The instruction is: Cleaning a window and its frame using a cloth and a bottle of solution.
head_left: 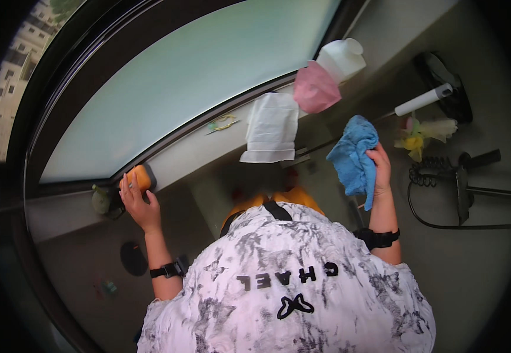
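Note:
A crumpled blue cloth (354,156) hangs from my right hand (380,167), gripped between thumb and fingers to the right of my body. On the far left, my left hand (142,206) reaches to an orange block with a dark grey edge (144,176), at the corner where the window frame meets the sill. Its fingers lie nearly straight over the block's face, while the thumb stands apart. Part of the block is hidden behind those fingers.
Along the pale sill (187,156) lie a yellow-green cord (223,123), a white cloth-like sheet (272,126), a pink pouch (317,87) and a white container (342,59). Frosted glass (202,88) rises behind. At right are a white-handled pole (423,99), black shoe (446,85) and coiled cable (429,170).

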### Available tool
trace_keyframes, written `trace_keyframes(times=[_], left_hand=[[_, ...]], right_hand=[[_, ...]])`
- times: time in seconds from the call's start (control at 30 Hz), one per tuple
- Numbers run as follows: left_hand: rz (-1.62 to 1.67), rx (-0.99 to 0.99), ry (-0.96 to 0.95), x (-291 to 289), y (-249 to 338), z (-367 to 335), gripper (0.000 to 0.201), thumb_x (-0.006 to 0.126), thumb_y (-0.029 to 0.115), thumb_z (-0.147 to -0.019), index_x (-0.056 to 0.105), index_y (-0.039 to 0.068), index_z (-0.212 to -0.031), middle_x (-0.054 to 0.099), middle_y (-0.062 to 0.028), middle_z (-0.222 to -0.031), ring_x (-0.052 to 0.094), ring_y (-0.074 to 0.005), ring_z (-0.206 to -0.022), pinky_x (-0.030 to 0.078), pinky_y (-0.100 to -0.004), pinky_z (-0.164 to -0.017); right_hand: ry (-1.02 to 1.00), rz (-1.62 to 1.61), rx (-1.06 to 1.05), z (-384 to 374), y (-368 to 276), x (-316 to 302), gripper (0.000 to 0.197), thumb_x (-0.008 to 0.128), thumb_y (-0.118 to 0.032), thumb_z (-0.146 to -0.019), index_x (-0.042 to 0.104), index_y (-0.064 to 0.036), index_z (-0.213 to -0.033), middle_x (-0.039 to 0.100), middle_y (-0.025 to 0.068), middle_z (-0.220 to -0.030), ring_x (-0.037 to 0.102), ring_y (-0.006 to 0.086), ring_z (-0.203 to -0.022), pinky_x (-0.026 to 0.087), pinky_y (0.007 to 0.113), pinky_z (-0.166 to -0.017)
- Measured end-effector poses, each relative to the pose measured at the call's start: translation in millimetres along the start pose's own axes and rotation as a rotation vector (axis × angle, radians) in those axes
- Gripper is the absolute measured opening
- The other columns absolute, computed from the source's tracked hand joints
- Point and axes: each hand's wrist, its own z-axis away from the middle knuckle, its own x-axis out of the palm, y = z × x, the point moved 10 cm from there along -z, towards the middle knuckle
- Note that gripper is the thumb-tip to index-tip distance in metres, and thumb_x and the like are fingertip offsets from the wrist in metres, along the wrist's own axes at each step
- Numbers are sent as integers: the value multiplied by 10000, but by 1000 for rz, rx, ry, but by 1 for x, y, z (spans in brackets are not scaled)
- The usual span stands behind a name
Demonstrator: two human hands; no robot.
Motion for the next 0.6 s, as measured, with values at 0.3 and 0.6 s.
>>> trace_keyframes(times=[0.3,0.6], left_hand=[[794,186,-245,52,214,-77,421,718,-9,-853,663,89,-1259,632,-109,-1224,637,-250,-1067,551,-329,-812],[1165,157,-449,129,372,-149,671,800,60,-815,536,136,-1426,644,-71,-1224,645,-185,-874,554,-317,-751]], right_hand=[[40,-117,110,-18,33,-30,523,558,-144,-913,525,23,-1408,643,119,-1254,627,212,-1116,487,328,-1003],[-204,182,32,-46,23,31,674,737,-145,-895,455,-76,-1504,615,92,-1271,600,159,-1126,475,314,-1001]])
